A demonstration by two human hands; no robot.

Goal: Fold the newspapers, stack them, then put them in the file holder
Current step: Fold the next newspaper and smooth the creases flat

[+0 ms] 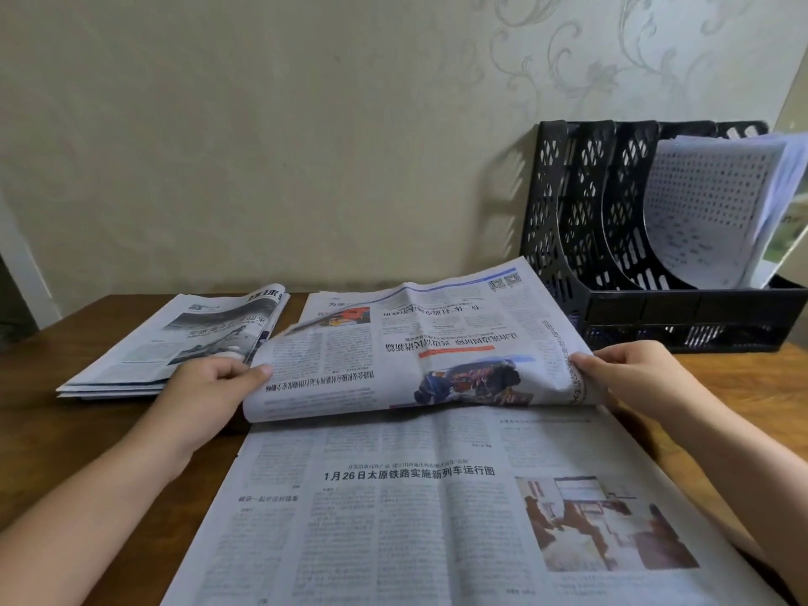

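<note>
Both hands, left and right, pinch the big printed newspaper's raised far half. A folded grey newspaper pile lies left of it; the black perforated plastic file holder stands behind-right.

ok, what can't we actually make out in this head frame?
- Newspaper: near edge cut off by the frame bottom.
- Folded stack: sheet count unreadable, near corner behind the left hand.
- File holder: right side cut off; papers hide the last slot.
- Right hand: fingertips tucked under the raised fold.
- Body text: too small.

Soft, even light falling from above, faint shadows lying under the newspaper, edges bowing, right margin possibly glaring.
</note>
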